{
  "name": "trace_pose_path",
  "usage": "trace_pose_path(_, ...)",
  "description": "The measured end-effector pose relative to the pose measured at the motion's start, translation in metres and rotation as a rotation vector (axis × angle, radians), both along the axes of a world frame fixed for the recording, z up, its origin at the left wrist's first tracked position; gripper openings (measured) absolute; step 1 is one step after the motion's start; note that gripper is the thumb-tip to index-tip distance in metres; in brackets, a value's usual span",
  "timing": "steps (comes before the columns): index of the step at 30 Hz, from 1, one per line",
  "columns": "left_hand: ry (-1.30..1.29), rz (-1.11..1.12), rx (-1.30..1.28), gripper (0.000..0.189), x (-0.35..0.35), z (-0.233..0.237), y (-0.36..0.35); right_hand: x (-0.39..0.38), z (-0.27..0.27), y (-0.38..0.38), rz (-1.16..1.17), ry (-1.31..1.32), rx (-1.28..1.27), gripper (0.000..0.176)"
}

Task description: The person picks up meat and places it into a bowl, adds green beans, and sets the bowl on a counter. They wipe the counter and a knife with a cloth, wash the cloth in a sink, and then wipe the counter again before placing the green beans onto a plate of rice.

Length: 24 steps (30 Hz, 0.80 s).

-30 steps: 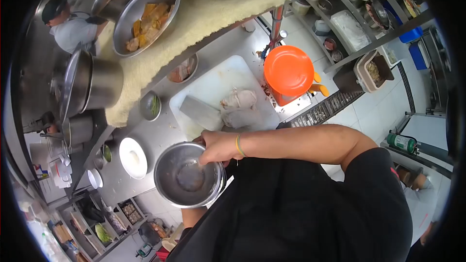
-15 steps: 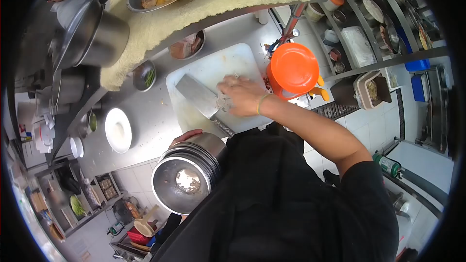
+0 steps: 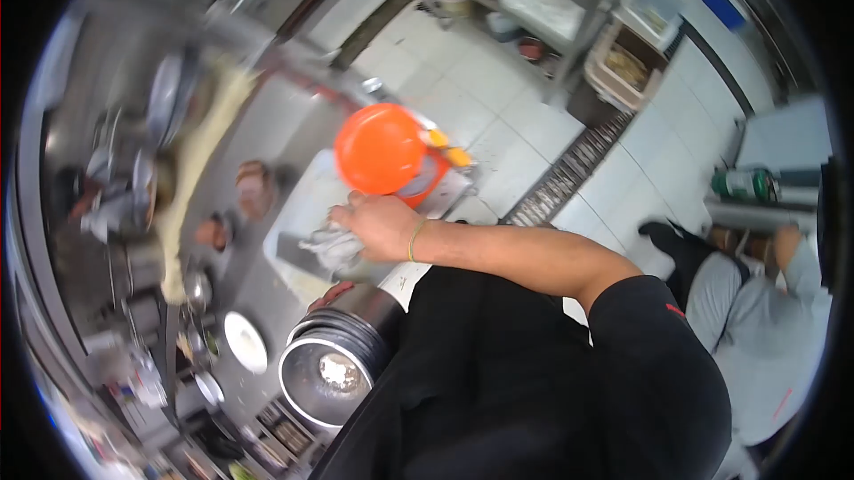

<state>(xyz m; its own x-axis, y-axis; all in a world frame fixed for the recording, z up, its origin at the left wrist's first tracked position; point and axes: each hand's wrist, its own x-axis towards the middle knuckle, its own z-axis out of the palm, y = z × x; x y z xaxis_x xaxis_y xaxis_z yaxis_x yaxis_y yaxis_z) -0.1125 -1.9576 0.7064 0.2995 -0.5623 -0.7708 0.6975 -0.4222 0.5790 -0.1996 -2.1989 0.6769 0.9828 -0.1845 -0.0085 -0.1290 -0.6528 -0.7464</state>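
My right hand is closed on a crumpled grey-white cloth over the white cutting board. Just beyond the hand stands an orange container with a round orange top. My left hand clasps the far side of a stack of metal bowls held against my body, openings facing toward me; only some of its fingers show. A cleaver cannot be made out on the board now.
A white oval plate lies on the steel counter. Meat pieces sit farther back, blurred. Yellow handles stick out beside the orange container. To the right, a person in grey is near the floor drain and a bin.
My view has turned right, and a person has come into sight at the right. My right hand has lifted the cloth off the board. The left hand still holds the bowls.
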Motion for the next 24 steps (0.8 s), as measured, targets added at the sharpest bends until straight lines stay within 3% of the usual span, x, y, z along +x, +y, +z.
trace_pose_path(2, 0.0, -0.076, 0.013, 0.042, -0.026, 0.01, -0.027, -0.064, 0.042, -0.032, -0.087, 0.012, 0.123, 0.06)
trace_pose_path(5, -0.001, -0.189, 0.032, 0.042, -0.072, 0.034, -0.067, -0.17, 0.059, -0.078, -0.356, -0.33, 0.205, 0.06)
trace_pose_path(11, 0.011, -0.449, 0.02, 0.043, -0.169, 0.14, -0.126, -0.384, 0.19, -0.123, -0.829, -0.353, 0.214, 0.053)
trace_pose_path(15, 0.029, -0.574, 0.033, 0.043, -0.258, 0.209, -0.178, -0.53, 0.286, -0.134, -0.982, -0.348, 0.3, 0.053)
trace_pose_path(17, 0.046, -0.634, 0.035, 0.043, -0.302, 0.224, -0.229, -0.583, 0.281, -0.152, -1.042, -0.37, 0.324, 0.053)
trace_pose_path(19, 0.089, -0.689, 0.039, 0.043, -0.309, 0.212, -0.281, -0.589, 0.252, -0.184, -1.126, -0.346, 0.345, 0.054)
trace_pose_path(21, 0.112, -0.729, 0.033, 0.043, -0.317, 0.208, -0.323, -0.599, 0.254, -0.208, -1.163, -0.369, 0.375, 0.053)
trace_pose_path(22, 0.117, -0.753, 0.041, 0.043, -0.341, 0.232, -0.34, -0.626, 0.283, -0.205, -1.16, -0.387, 0.402, 0.053)
trace_pose_path(24, 0.159, -0.803, 0.047, 0.043, -0.339, 0.215, -0.385, -0.63, 0.262, -0.232, -1.242, -0.343, 0.363, 0.054)
